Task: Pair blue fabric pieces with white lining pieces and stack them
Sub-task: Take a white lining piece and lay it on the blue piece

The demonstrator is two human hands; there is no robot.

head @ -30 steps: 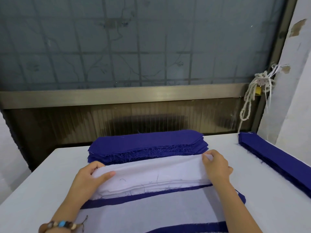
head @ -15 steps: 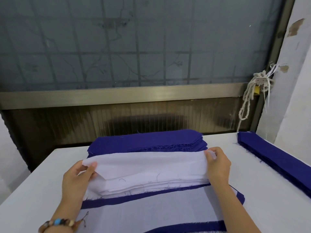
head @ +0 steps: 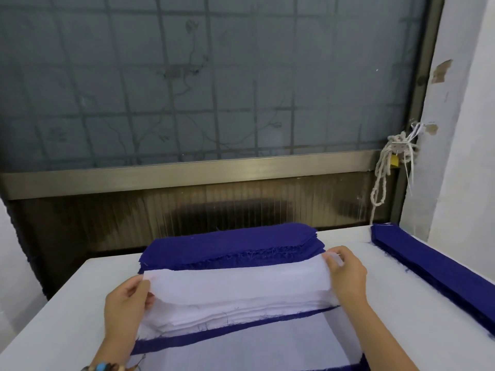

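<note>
A person's two hands work at a white surface (head: 53, 317) that stands before a frosted window with a metal frame.

There are two stacks of blue fabric. One stack of blue pieces (head: 230, 245) lies at the middle of the far edge, with long panels, angled ends and frayed threads along its near side. A second, narrower blue stack (head: 434, 266) runs along the right edge toward the far right corner.

One stack of white lining (head: 227, 314) sits just in front of the far blue stack. It is thin, soft and slightly wavy, with loose threads at its near side.

One single white lining piece (head: 235, 283) is held just above that white stack, stretched flat between the hands. The left hand (head: 126, 303) pinches its left end between thumb and fingers. The right hand (head: 345, 274) pinches its right end the same way.

At the near edge lies a layered pile. A blue strip (head: 227, 330) shows beneath a white sheet (head: 241, 346), and another blue edge shows at the very bottom of the view.

A beaded bracelet (head: 104, 366) circles the left wrist. A knotted pale rope (head: 383, 178) hangs on the window frame beyond the far right corner.
</note>
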